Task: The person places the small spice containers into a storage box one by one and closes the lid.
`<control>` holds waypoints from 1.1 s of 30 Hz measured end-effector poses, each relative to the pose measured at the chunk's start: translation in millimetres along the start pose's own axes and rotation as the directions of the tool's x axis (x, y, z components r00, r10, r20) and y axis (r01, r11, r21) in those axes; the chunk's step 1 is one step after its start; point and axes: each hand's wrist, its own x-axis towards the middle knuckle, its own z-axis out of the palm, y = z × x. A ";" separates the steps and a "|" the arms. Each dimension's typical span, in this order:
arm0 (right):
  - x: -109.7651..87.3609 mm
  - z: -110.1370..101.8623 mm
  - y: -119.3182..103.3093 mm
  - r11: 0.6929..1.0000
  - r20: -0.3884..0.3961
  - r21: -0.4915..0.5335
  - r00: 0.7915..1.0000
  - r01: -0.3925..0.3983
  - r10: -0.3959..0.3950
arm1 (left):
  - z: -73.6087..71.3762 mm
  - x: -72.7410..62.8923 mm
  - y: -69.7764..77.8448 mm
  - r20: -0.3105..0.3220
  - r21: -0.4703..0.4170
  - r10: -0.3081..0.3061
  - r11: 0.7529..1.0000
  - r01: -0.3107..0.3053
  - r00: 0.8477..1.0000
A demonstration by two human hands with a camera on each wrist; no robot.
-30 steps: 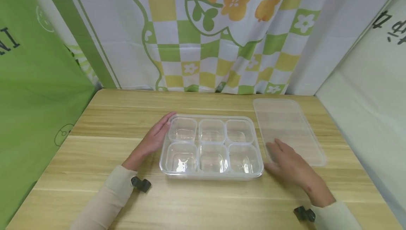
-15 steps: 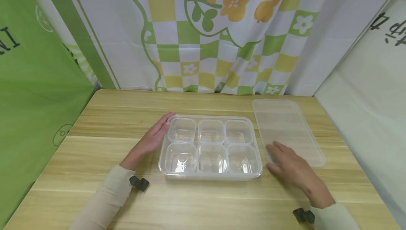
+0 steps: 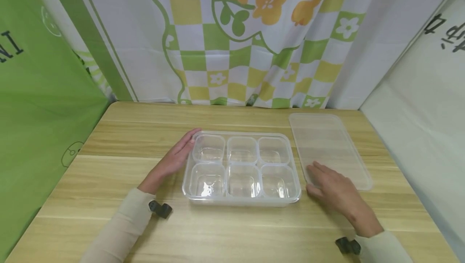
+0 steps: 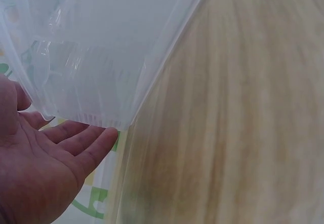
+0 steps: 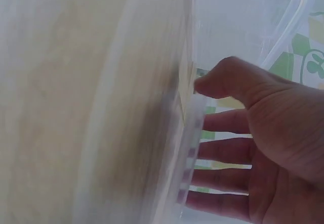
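Note:
A clear plastic food storage box [image 3: 244, 201], holding several small lidless containers [image 3: 241, 150] in two rows, sits mid-table. At its left end lies my left hand [image 3: 178, 154], fingers extended along the wall. In the left wrist view its fingertips [image 4: 110, 134] touch the box's end, and the thumb is near the rim. My right hand [image 3: 336, 190] is to the right of the box, its relaxed fingers over the near left part of a flat translucent lid [image 3: 328, 142]. The right wrist view shows the thumb bent and the other fingers [image 5: 225, 150] straight, spread at the lid's edge.
Both things lie on a wood-grain table [image 3: 152, 122]. A patterned curtain [image 3: 232, 53] hangs along the back edge. Green cloth [image 3: 47, 105] flanks the left side and white cloth [image 3: 421, 101] the right.
My right hand has shifted slightly to the right, away from the box. The left hand, the box and the lid look the same.

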 end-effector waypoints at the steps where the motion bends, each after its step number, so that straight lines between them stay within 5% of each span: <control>1: 0.3 -0.3 0.0 1.000 -0.006 -0.004 1.000 0.004 -0.004 | -0.2 0.1 0.1 0.003 0.001 -0.001 1.000 0.001 1.000; 6: 0.8 -2.6 -1.3 1.000 -0.043 -0.004 0.999 0.010 -0.010 | -0.2 0.4 1.8 0.011 0.000 -0.008 1.000 0.008 1.000; 10: -0.7 -4.5 -2.1 0.999 -0.146 -0.004 0.989 0.033 -0.033 | 0.0 1.3 0.6 0.016 0.005 -0.007 1.000 0.006 1.000; 16: -3.2 -8.3 -3.8 0.999 -0.371 -0.010 0.927 0.054 -0.054 | -0.5 0.8 0.2 0.012 0.002 -0.008 1.000 0.008 1.000; 19: -3.7 -11.1 -4.7 0.999 -0.494 -0.004 0.868 0.053 -0.048 | -0.9 -0.2 0.8 0.011 0.002 -0.016 1.000 0.016 1.000; 25: -4.3 -21.4 -0.8 0.997 -0.700 0.005 0.712 0.082 -0.055 | -1.3 -0.9 0.9 0.021 0.003 -0.012 1.000 0.011 1.000; 33: -3.7 -39.0 8.2 0.989 -0.849 0.148 0.509 -0.026 0.141 | -2.3 -0.1 0.6 0.031 0.010 -0.004 1.000 0.004 1.000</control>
